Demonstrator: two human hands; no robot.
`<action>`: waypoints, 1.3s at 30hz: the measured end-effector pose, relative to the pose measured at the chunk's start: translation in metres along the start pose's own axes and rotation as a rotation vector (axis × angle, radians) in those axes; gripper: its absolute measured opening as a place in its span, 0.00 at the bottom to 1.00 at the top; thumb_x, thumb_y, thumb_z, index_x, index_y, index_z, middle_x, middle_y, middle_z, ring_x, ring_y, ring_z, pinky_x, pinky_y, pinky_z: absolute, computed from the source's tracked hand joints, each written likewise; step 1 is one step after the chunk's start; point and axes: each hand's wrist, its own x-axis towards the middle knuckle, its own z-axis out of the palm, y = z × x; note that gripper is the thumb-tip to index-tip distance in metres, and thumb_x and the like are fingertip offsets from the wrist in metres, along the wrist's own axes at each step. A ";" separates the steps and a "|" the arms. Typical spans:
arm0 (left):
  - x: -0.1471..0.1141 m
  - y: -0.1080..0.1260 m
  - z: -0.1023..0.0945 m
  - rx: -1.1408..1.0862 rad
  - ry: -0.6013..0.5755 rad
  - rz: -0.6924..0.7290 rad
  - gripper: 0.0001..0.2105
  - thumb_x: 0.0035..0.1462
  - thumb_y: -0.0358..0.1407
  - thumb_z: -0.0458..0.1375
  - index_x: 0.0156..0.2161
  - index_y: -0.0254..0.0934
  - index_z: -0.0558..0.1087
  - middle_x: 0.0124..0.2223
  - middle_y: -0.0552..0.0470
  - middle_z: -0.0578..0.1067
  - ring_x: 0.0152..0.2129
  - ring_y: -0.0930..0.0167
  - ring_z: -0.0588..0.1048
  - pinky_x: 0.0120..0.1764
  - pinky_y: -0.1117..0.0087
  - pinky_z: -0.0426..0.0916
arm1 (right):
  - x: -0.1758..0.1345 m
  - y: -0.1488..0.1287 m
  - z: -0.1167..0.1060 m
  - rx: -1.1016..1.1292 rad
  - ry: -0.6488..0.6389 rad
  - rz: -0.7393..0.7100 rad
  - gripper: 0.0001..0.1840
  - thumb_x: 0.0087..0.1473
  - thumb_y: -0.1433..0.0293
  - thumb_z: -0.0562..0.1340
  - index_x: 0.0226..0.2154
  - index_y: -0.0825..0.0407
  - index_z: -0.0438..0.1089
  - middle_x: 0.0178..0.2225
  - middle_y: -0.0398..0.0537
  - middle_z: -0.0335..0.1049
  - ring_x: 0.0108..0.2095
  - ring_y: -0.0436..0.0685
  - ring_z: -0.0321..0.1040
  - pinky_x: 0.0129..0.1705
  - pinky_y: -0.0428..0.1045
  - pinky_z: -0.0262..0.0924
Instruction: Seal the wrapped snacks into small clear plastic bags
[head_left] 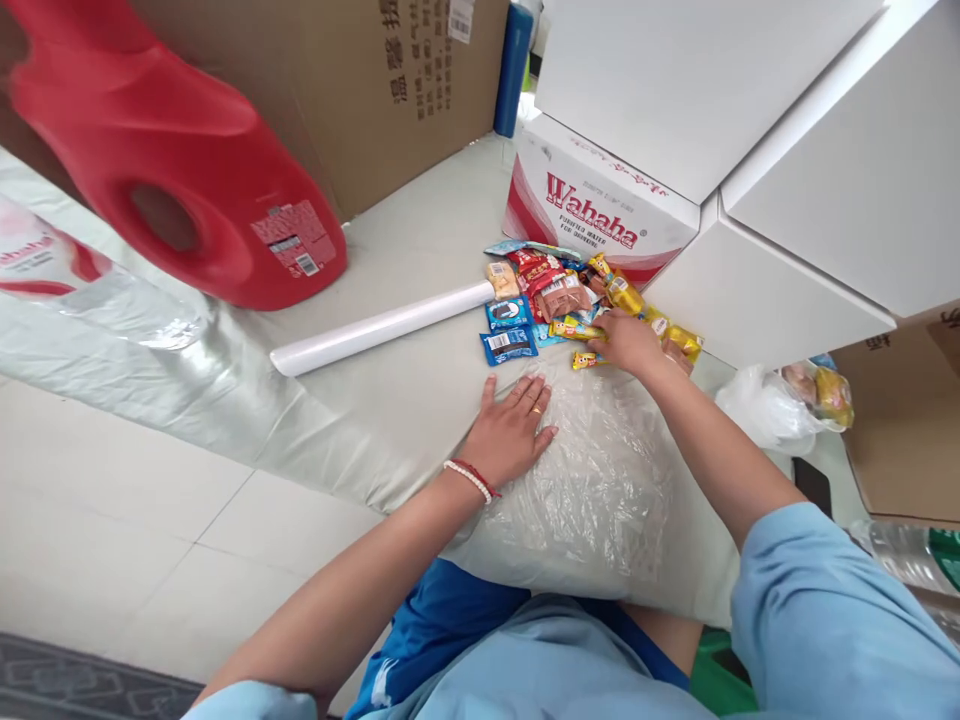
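Observation:
My left hand (pixel 512 432) lies flat with fingers spread, pressing on the left edge of a clear plastic bag (pixel 600 480) spread out on the cloth-covered table. A white beaded bracelet and a red string circle its wrist. My right hand (pixel 628 340) reaches into a pile of wrapped snacks, its fingertips closed at the end of a yellow snack packet (pixel 574 328). Just below is another small yellow packet (pixel 587 360). Around them lie red packets (pixel 536 270), a brown packet (pixel 562 297), blue packets (pixel 510 345) and more yellow ones (pixel 624 295). My right palm is hidden from view.
A white roll (pixel 382 330) lies left of the snacks. Behind them stands a Wahaha carton (pixel 600 205) against white cabinets (pixel 705 90). A red jug (pixel 225 200) and water bottle (pixel 90 280) are at left; a bag of snacks (pixel 784 405) and phone (pixel 812 485) at right.

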 end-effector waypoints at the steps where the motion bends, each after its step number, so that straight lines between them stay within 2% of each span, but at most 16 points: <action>1: 0.000 0.000 0.000 0.003 0.002 -0.003 0.29 0.72 0.49 0.39 0.71 0.39 0.57 0.73 0.45 0.56 0.71 0.61 0.53 0.69 0.37 0.34 | 0.002 -0.005 0.004 -0.031 -0.034 -0.027 0.21 0.61 0.61 0.59 0.53 0.50 0.73 0.55 0.58 0.71 0.51 0.65 0.70 0.46 0.52 0.64; 5: 0.000 0.000 -0.001 0.003 -0.012 0.004 0.29 0.72 0.49 0.40 0.70 0.39 0.57 0.73 0.44 0.56 0.71 0.60 0.53 0.70 0.38 0.34 | 0.011 -0.009 0.005 -0.068 -0.053 -0.008 0.19 0.61 0.64 0.58 0.51 0.53 0.75 0.52 0.60 0.72 0.50 0.65 0.70 0.43 0.51 0.64; 10: 0.000 -0.001 -0.001 -0.022 -0.020 0.005 0.28 0.71 0.49 0.41 0.70 0.40 0.58 0.73 0.44 0.56 0.71 0.59 0.53 0.70 0.40 0.34 | -0.008 0.023 -0.013 0.006 0.006 -0.061 0.21 0.60 0.63 0.61 0.55 0.48 0.73 0.53 0.54 0.72 0.50 0.65 0.70 0.44 0.52 0.63; 14: 0.000 -0.001 -0.001 -0.028 -0.021 -0.002 0.28 0.71 0.48 0.42 0.70 0.40 0.58 0.73 0.44 0.56 0.71 0.58 0.54 0.70 0.39 0.34 | -0.025 0.029 -0.007 -0.056 -0.129 -0.107 0.24 0.59 0.59 0.63 0.56 0.49 0.71 0.57 0.56 0.70 0.50 0.66 0.71 0.44 0.52 0.63; 17: 0.000 0.000 -0.001 -0.028 -0.023 0.003 0.28 0.71 0.48 0.41 0.71 0.39 0.58 0.73 0.44 0.57 0.70 0.58 0.54 0.69 0.38 0.34 | -0.029 0.022 0.001 -0.117 -0.202 -0.094 0.22 0.59 0.61 0.63 0.53 0.53 0.72 0.51 0.60 0.74 0.47 0.66 0.72 0.43 0.52 0.62; 21: 0.000 0.001 0.000 -0.030 -0.015 -0.007 0.29 0.71 0.48 0.40 0.71 0.40 0.57 0.73 0.44 0.57 0.71 0.59 0.54 0.70 0.39 0.34 | -0.046 0.019 -0.008 -0.143 -0.125 -0.020 0.18 0.59 0.61 0.61 0.48 0.53 0.74 0.46 0.59 0.77 0.44 0.67 0.73 0.39 0.52 0.60; 24: 0.000 0.000 0.001 -0.036 -0.003 -0.006 0.28 0.72 0.48 0.39 0.70 0.39 0.58 0.73 0.45 0.57 0.71 0.61 0.54 0.70 0.39 0.35 | -0.080 0.015 -0.024 -0.058 -0.057 -0.003 0.18 0.59 0.57 0.61 0.44 0.51 0.74 0.42 0.55 0.77 0.42 0.65 0.73 0.36 0.50 0.58; 26: 0.000 0.000 0.002 -0.036 0.006 -0.002 0.28 0.72 0.46 0.37 0.70 0.39 0.59 0.73 0.45 0.57 0.70 0.62 0.54 0.69 0.38 0.36 | -0.107 0.005 -0.028 0.041 -0.150 -0.079 0.16 0.58 0.56 0.62 0.40 0.51 0.74 0.37 0.51 0.77 0.37 0.61 0.73 0.35 0.48 0.57; 28: 0.000 0.000 0.002 -0.028 0.013 0.001 0.27 0.73 0.45 0.36 0.70 0.38 0.59 0.73 0.44 0.58 0.70 0.62 0.55 0.69 0.38 0.37 | -0.128 -0.008 -0.024 0.121 -0.325 -0.175 0.14 0.57 0.57 0.64 0.39 0.50 0.75 0.35 0.48 0.77 0.35 0.58 0.72 0.33 0.47 0.56; 30: 0.001 0.000 0.002 -0.013 0.013 0.007 0.27 0.73 0.42 0.36 0.70 0.37 0.59 0.72 0.44 0.58 0.70 0.63 0.55 0.69 0.37 0.38 | -0.141 -0.020 -0.014 0.172 -0.432 -0.197 0.17 0.56 0.57 0.66 0.45 0.50 0.75 0.39 0.49 0.78 0.38 0.59 0.73 0.35 0.47 0.58; 31: 0.001 0.000 0.001 -0.002 0.011 0.010 0.27 0.72 0.41 0.36 0.70 0.37 0.59 0.72 0.43 0.58 0.70 0.63 0.56 0.69 0.37 0.38 | -0.144 -0.024 -0.008 0.182 -0.432 -0.174 0.21 0.56 0.57 0.66 0.49 0.49 0.74 0.42 0.50 0.78 0.41 0.59 0.74 0.37 0.47 0.59; 35: 0.002 0.001 0.001 0.040 -0.008 0.013 0.26 0.71 0.40 0.39 0.70 0.38 0.59 0.72 0.43 0.58 0.70 0.62 0.56 0.69 0.38 0.40 | -0.157 -0.028 0.008 0.197 -0.252 -0.058 0.31 0.61 0.51 0.63 0.61 0.48 0.66 0.55 0.56 0.70 0.49 0.63 0.73 0.43 0.49 0.62; 39: 0.002 0.002 0.001 0.060 -0.004 0.005 0.26 0.71 0.41 0.39 0.70 0.40 0.59 0.72 0.43 0.59 0.70 0.61 0.56 0.68 0.39 0.41 | -0.174 -0.034 0.011 0.184 -0.177 -0.140 0.37 0.58 0.46 0.63 0.65 0.43 0.61 0.60 0.55 0.64 0.48 0.63 0.74 0.42 0.50 0.64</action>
